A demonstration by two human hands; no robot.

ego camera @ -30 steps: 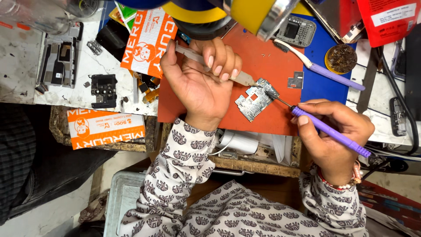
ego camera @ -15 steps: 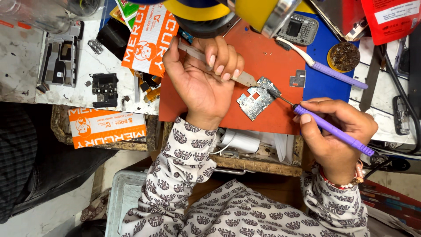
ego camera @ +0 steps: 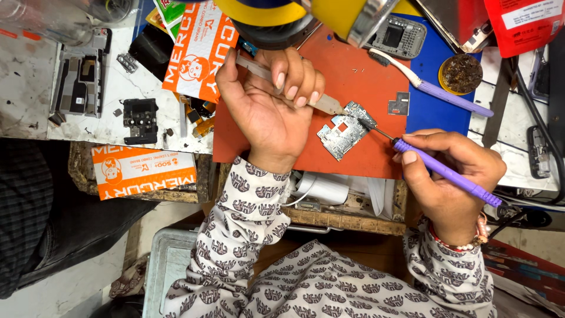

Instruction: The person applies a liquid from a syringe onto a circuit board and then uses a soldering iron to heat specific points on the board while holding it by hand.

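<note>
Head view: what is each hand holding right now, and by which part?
Left hand grips metal tweezers around their middle. Right hand holds the purple soldering iron by its handle, pen-style.

Bare orange mat [ego camera: 359, 65] above the circuit board [ego camera: 344, 131]; toothbrush [ego camera: 435, 88] and metal plate [ego camera: 399, 104] crowd its right.

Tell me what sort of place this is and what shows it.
Most likely a phone repair bench. A small circuit board lies on an orange mat; the right hand holds a purple soldering iron to it, the left hand steadies it with tweezers, and a keypad phone lies nearby.
</note>
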